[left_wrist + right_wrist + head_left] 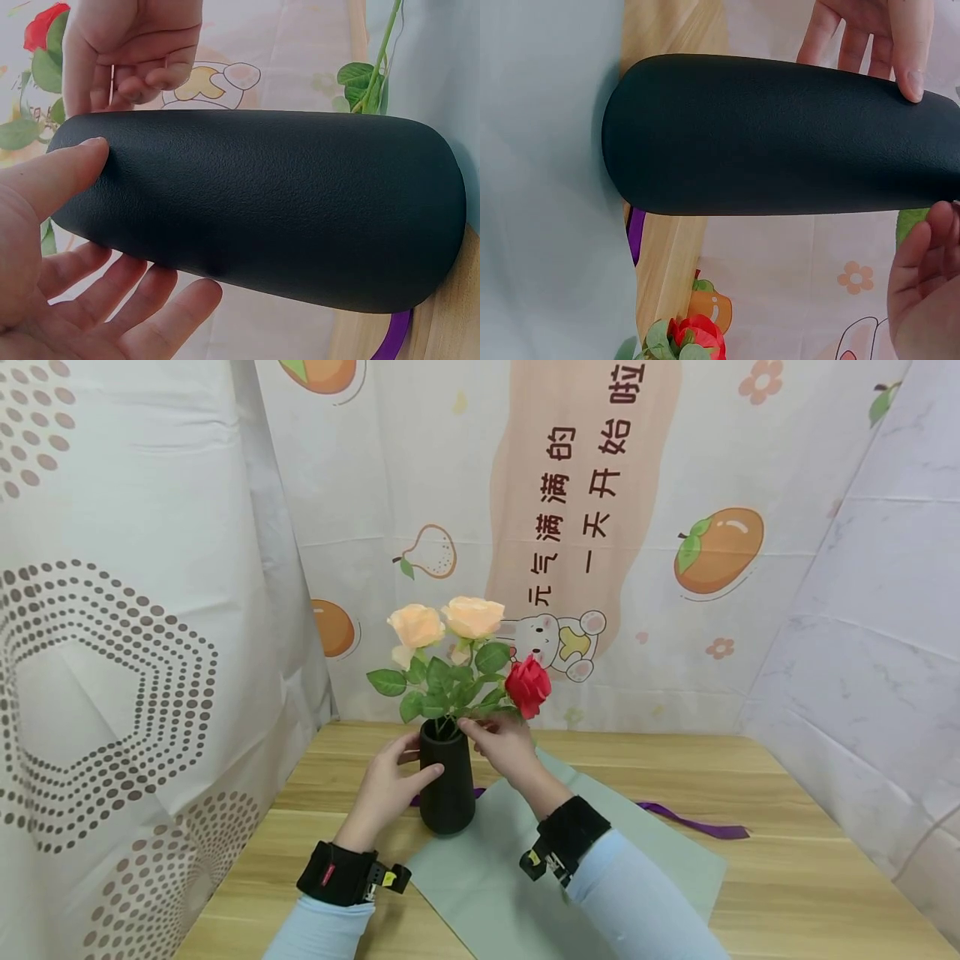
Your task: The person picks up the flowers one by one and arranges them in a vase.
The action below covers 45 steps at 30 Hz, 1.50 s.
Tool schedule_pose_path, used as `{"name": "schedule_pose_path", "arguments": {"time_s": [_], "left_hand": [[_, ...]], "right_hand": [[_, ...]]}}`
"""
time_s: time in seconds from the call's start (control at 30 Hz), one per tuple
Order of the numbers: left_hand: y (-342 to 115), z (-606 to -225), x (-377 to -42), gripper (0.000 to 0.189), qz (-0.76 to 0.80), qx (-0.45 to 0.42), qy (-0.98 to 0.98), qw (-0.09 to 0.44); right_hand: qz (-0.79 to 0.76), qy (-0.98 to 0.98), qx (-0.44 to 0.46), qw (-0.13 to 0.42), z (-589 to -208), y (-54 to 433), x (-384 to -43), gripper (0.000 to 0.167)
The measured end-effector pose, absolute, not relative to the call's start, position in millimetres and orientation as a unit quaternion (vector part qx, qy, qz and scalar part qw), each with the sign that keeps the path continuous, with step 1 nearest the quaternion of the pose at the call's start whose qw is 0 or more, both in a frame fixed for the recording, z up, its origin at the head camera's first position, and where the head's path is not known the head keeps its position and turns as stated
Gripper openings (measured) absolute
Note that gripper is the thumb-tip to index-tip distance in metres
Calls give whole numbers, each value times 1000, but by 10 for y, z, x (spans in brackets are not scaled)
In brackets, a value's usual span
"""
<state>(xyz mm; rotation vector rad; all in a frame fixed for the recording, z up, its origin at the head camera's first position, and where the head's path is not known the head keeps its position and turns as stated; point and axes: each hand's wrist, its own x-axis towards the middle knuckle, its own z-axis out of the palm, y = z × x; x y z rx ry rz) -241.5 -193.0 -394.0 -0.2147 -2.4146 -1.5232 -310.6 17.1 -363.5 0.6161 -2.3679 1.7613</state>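
A tall black vase [447,793] stands upright, partly on a sheet of pale green paper [487,860]. My left hand [384,789] grips the upper part of the vase, thumb across the front and fingers along the other side. Two peach roses [474,617] and a red rose [528,686] rise from its mouth among green leaves. Beneath the red rose, my right hand [506,745] has its fingertips together at the rim by the stems, several fingers bent. Whether it pinches a stem I cannot tell. The right wrist view shows that hand [930,292] beside the vase top.
Another red rose [697,337] lies low beside the paper in the right wrist view; a leafy stem [367,90] shows on the paper in the left wrist view. A purple ribbon [697,824] runs under the paper across the wooden table [360,752]. Printed curtains [427,468] hang behind.
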Motion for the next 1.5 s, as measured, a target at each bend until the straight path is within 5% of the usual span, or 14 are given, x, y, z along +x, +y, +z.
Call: {"name": "schedule_pose_path", "arguments": {"time_s": [0.3,0.67,0.93,1.17,1.5], "left_hand": [[-1920,-3940,-2429,58,-526,-74,-836,140],[-1930,-3934,-2426,58,-524,-77,-836,143],[-1930,-3943,-2425,58,-519,-75,-840,140],[-1924,-3952,-2422,57,-521,-74,-839,137],[-1930,-3936,-2410,56,-526,-68,-836,138]], "right_hand": [[655,-723,211,55,-3519,266,-3123,38],[602,-770,211,25,-3417,176,-3125,18],[603,-770,209,10,-3546,170,-3123,27],[598,-752,276,-8,-3660,352,-3173,18],[595,-766,243,-4,-3515,745,-3191,26]]}}
